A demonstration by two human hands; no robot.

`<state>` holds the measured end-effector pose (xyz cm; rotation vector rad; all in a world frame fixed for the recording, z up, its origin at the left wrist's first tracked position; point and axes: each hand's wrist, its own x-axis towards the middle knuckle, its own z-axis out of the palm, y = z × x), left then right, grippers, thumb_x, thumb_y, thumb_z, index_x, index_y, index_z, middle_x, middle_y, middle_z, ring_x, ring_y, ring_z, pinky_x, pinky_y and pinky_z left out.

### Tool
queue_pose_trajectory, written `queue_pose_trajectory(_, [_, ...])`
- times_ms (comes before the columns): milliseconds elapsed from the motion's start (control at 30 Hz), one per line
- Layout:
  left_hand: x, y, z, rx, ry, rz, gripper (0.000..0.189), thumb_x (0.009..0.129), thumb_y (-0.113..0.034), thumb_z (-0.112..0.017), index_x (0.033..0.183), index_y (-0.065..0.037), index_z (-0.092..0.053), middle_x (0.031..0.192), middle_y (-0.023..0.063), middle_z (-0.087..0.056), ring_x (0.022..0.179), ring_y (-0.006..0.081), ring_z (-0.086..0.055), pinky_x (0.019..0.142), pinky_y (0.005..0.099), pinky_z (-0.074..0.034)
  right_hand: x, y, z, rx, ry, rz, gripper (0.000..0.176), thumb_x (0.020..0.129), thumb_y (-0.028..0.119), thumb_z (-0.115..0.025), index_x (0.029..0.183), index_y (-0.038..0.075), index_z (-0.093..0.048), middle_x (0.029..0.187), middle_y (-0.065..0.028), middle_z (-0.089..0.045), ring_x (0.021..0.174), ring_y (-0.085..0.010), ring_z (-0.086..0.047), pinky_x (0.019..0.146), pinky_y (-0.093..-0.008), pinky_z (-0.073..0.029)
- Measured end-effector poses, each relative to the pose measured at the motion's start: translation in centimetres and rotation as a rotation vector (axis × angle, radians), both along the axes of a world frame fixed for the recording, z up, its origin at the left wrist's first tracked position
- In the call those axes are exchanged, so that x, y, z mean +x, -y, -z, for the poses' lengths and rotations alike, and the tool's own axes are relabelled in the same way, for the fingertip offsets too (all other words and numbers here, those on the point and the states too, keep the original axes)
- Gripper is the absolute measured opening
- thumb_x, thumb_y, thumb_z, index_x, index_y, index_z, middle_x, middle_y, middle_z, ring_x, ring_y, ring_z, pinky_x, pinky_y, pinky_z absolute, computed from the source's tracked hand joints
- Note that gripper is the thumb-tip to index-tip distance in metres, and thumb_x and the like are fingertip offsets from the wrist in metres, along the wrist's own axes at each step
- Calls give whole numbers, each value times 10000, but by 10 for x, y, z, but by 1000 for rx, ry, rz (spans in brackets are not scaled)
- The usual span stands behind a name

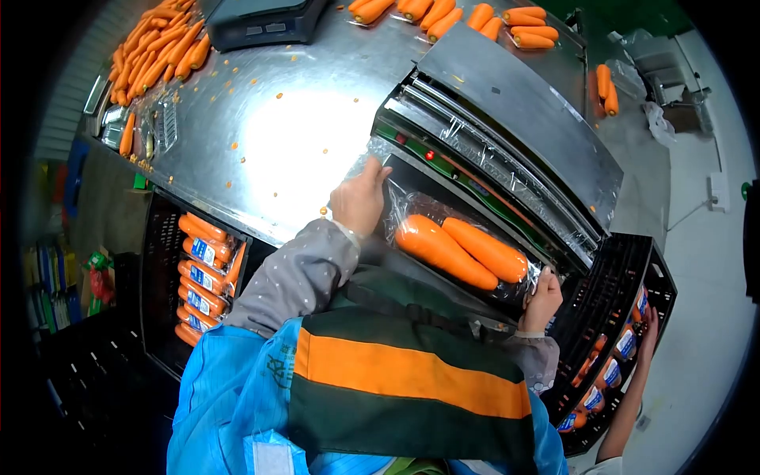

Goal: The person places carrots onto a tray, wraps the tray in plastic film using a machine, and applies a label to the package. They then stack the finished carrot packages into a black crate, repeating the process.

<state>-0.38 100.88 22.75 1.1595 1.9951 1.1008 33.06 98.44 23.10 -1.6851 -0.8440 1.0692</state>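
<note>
Two large carrots lie side by side under clear plastic film on the dark plate at the front of a film-wrapping machine. At the pack's left end, my left hand is closed with its fingertips on the edge of the film. My right hand pinches the film at the right end, near the carrot tips. Film stretches between both hands. Whether a tray lies beneath the carrots is hard to make out.
Loose carrots are piled at the table's far left, near a scale. Several carrot packs line the back. Black crates with labelled packs stand left and right. Another person's arm reaches into the right crate.
</note>
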Motion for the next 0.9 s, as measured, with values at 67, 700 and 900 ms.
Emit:
queue_pose_trajectory(67, [1, 3, -10, -140, 218, -13, 254, 886, -278, -531, 837, -38, -596, 691, 156, -574, 630, 319, -569, 614, 390, -457, -3, -3, 1, -15, -44, -24, 326, 950, 286, -502, 679, 104, -492, 507, 62, -401, 375, -19, -314, 342, -194, -200])
queue_pose_trajectory(700, [13, 8, -10, -26, -498, 118, 208, 843, -275, -589, 771, -85, -545, 799, 146, -590, 747, 309, -579, 644, 414, -474, 13, -6, 20, 331, 790, -159, 235, 910, 238, -555, 755, 62, -564, 568, -86, -496, 533, -174, -536, 510, -340, -414])
queue_pose_trajectory(900, [0, 1, -13, 137, -695, 438, 135, 799, -270, -617, 857, -152, -587, 1132, 122, -563, 1046, 304, -525, 727, 390, -484, -15, -29, 33, 360, 642, -370, 244, 918, 252, -539, 745, 80, -542, 682, -26, -558, 615, -173, -541, 565, -314, -430])
